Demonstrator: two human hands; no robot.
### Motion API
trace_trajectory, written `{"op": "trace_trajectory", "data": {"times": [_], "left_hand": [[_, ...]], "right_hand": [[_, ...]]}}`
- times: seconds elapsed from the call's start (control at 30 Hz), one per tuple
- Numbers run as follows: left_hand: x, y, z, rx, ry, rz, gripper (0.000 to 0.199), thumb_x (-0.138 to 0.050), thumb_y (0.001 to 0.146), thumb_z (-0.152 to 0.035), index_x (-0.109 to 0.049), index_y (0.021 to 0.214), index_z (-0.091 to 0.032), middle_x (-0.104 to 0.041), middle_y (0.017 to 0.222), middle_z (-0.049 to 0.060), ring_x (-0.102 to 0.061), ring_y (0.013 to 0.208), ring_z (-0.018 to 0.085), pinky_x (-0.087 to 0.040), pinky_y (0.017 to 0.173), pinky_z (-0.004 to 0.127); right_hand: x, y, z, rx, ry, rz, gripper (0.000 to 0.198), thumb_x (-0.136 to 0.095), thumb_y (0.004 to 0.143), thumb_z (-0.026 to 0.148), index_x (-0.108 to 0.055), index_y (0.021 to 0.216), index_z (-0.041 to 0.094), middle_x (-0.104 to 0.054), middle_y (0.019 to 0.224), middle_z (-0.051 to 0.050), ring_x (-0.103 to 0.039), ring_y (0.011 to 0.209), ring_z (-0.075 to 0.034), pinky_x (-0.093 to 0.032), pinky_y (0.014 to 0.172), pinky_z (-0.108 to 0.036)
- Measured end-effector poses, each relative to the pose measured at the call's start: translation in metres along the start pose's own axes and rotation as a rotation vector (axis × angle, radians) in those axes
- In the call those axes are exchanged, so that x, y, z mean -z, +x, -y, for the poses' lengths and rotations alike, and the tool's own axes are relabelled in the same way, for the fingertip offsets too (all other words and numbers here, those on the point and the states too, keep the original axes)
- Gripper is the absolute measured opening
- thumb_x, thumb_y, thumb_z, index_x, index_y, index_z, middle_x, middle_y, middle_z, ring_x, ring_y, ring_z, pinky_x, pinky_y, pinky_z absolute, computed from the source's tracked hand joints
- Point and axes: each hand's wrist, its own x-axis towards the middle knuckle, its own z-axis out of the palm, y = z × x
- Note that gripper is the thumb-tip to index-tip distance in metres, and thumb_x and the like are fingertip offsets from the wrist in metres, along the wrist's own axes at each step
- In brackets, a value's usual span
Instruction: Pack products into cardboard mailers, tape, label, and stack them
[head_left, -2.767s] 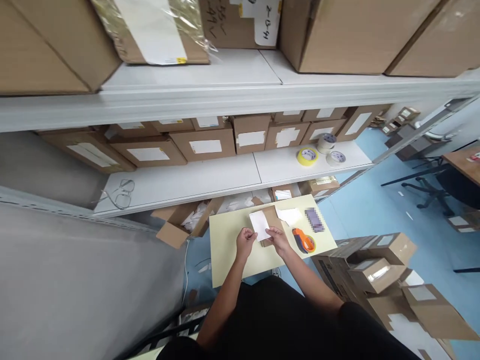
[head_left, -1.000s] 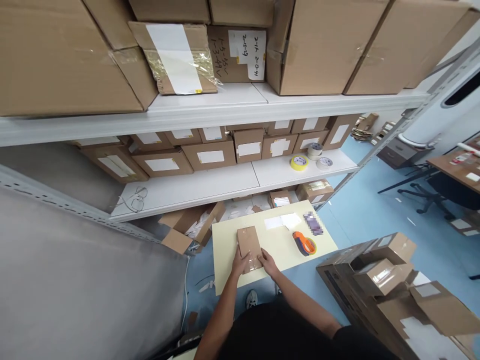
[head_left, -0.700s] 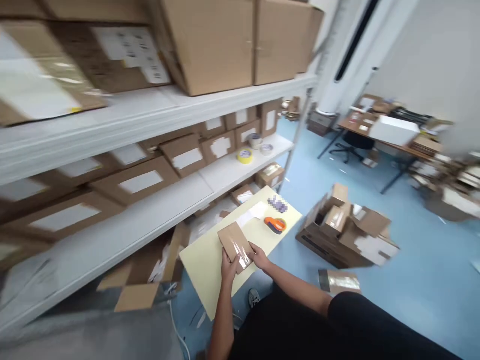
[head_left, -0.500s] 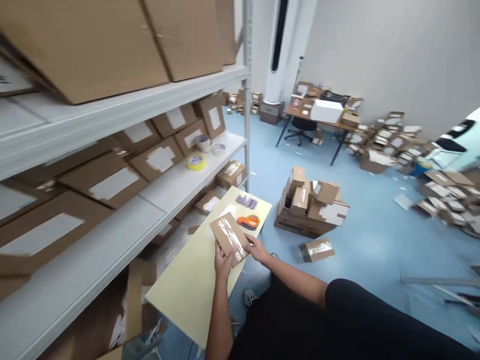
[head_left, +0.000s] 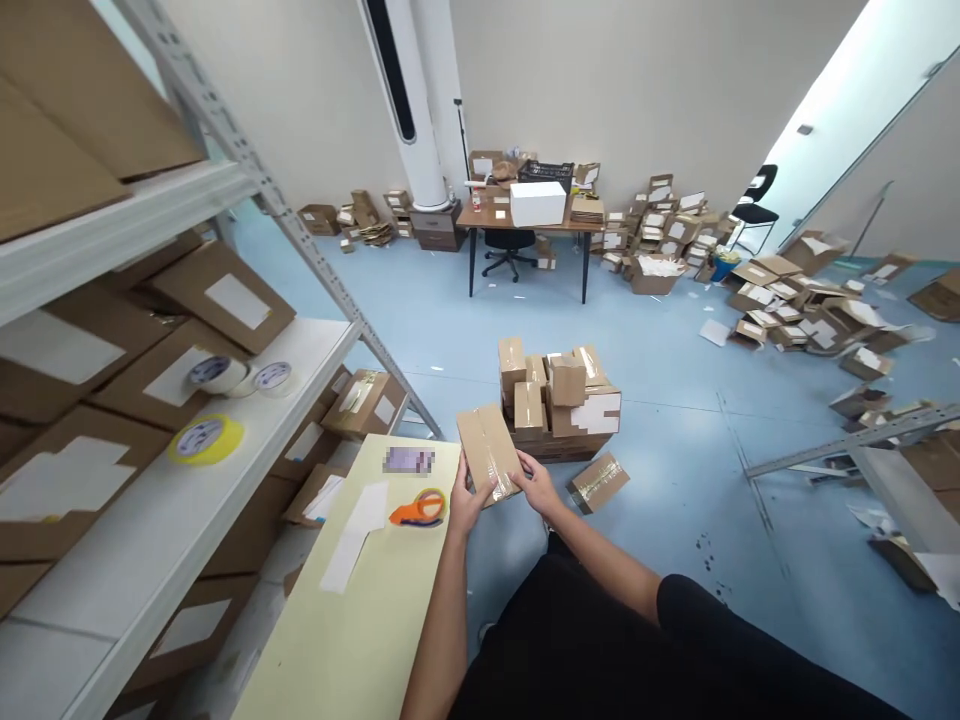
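Note:
Between both hands I hold a small cardboard box (head_left: 486, 445), with clear tape along its top face. My left hand (head_left: 469, 500) grips its near left side, the thumb lying on top. My right hand (head_left: 537, 484) is closed on the near right corner. The box is in the air just off the right edge of the pale yellow table (head_left: 337, 640). On that table lie an orange tape dispenser (head_left: 420, 508), a white paper strip (head_left: 355, 535) and a blurred purple item (head_left: 409, 459). Beyond my hands, a large carton (head_left: 566, 445) on the floor is filled with smaller boxes.
One taped box (head_left: 598, 483) lies on the floor beside the carton. At left, a metal shelf (head_left: 187, 490) bears boxes and tape rolls, one of them yellow (head_left: 206, 440). A desk (head_left: 495, 216) stands by the back wall, and box heaps (head_left: 802, 300) lie at right.
The held box has moved from over the table to beyond its right edge, towards the carton. My view has turned right, and the paper strip on the table now shows more fully.

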Motion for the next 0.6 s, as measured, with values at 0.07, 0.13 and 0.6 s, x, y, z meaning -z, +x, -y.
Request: {"op": "trace_trajectory", "data": {"times": [0.07, 0.13, 0.6], "left_hand": [[-0.023, 0.03, -0.006, -0.033, 0.03, -0.017, 0.105, -0.084, 0.076, -0.044, -0.028, 0.163, -0.03, -0.054, 0.153, 0.01, -0.049, 0.144, 0.031, -0.044, 0.117, 0.043], [-0.044, 0.063, -0.015, -0.074, 0.037, -0.037, 0.1, -0.083, 0.077, -0.044, -0.033, 0.162, -0.029, -0.046, 0.159, 0.01, -0.044, 0.147, 0.03, -0.042, 0.119, 0.04], [-0.164, 0.357, -0.107, -0.078, 0.007, 0.243, 0.084, -0.074, 0.085, -0.036, -0.039, 0.16, -0.021, -0.055, 0.153, 0.013, -0.058, 0.131, 0.029, -0.05, 0.11, 0.042]], "right_hand": [[0.021, 0.028, 0.008, 0.0, 0.002, -0.01, 0.07, -0.078, 0.078, 0.05, -0.063, 0.139, 0.021, -0.067, 0.139, -0.014, -0.065, 0.128, -0.032, -0.051, 0.11, -0.051], [0.038, 0.059, 0.018, 0.0, -0.005, -0.021, 0.071, -0.076, 0.079, 0.052, -0.061, 0.142, 0.021, -0.067, 0.14, -0.013, -0.064, 0.129, -0.031, -0.05, 0.111, -0.052], [0.145, 0.338, 0.124, 0.068, -0.122, -0.103, 0.056, -0.063, 0.088, 0.03, -0.058, 0.143, 0.019, -0.068, 0.137, -0.011, -0.064, 0.125, -0.026, -0.053, 0.108, -0.043]]}}
